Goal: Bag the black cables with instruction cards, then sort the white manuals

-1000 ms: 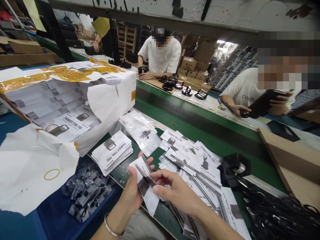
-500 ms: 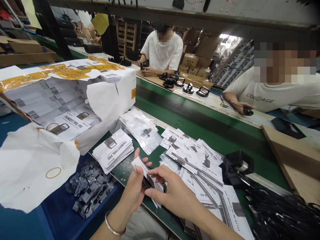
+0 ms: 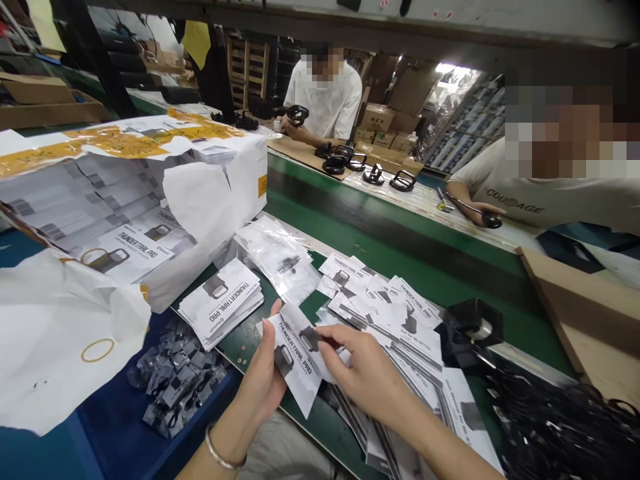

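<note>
A white printed user manual (image 3: pixel 299 381) marked "THUNDER TRAIL PRO" is held tilted between my hands. My left hand (image 3: pixel 264 373) closes on its left edge, thumb on top. From the other side my right hand (image 3: pixel 363 363) pinches a second printed panel (image 3: pixel 311 337) at its upper right; whether this belongs to the same manual I cannot tell. A stack of similar manuals (image 3: pixel 223 301) lies left of my hands. More manuals (image 3: pixel 400 333) spread in overlapping rows on the right, partly behind my right hand and forearm.
A torn white package (image 3: pixel 210 213) full of manuals stands at left. Below it, a blue bin (image 3: pixel 113 427) holds small bagged parts (image 3: pixel 180 380). Clear plastic bags (image 3: pixel 280 257) lie ahead. At right are a tape roll (image 3: pixel 473 327) and black cables (image 3: pixel 560 427). Two people sit across the green belt (image 3: pixel 350 223).
The manual in my hands has turned from nearly edge-on to show its printed front. My right hand has shifted slightly right. Across the belt, a co-worker has raised a black object.
</note>
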A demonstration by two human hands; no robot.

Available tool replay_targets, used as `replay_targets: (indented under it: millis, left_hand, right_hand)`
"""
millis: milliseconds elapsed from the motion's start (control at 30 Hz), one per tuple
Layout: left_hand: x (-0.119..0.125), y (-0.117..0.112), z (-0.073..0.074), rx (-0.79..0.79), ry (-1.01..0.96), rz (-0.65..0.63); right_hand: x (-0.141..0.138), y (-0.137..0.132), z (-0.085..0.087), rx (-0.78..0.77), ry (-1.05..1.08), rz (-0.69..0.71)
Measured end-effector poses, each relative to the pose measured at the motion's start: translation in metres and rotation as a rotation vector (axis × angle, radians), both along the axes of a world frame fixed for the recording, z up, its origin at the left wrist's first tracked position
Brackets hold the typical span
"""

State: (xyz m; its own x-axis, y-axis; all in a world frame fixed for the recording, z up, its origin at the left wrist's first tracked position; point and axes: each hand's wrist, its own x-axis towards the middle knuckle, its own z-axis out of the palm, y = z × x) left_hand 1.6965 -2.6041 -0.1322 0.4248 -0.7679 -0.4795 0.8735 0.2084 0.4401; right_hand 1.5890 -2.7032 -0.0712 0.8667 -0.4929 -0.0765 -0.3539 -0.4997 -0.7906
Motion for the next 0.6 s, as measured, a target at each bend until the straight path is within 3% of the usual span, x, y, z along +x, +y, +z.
replay_targets:
  millis: [167,300,433,533,600]
  left_hand:
    - [0.001,0.0,0.002,0.009,0.004,0.017]
    - [0.005,0.002,0.009,-0.035,0.087,-0.053]
    - [0.012,0.004,0.014,-0.011,0.203,-0.154]
    - [0.017,0.005,0.015,0.049,0.231,-0.302]
    - [0.019,0.006,0.015,0.039,0.263,-0.44]
  right_hand:
    - [-0.002,-0.009,-0.005,0.007,0.016,-0.043]
    - [-0.004,-0.018,-0.003,0.026,0.003,-0.112]
    - [-0.009,-0.036,0.003,0.213,-0.001,-0.188]
    - [-0.014,-0.05,0.009,0.36,-0.037,-0.082]
    - [-0.014,-0.054,0.015,0.328,-0.034,0.1]
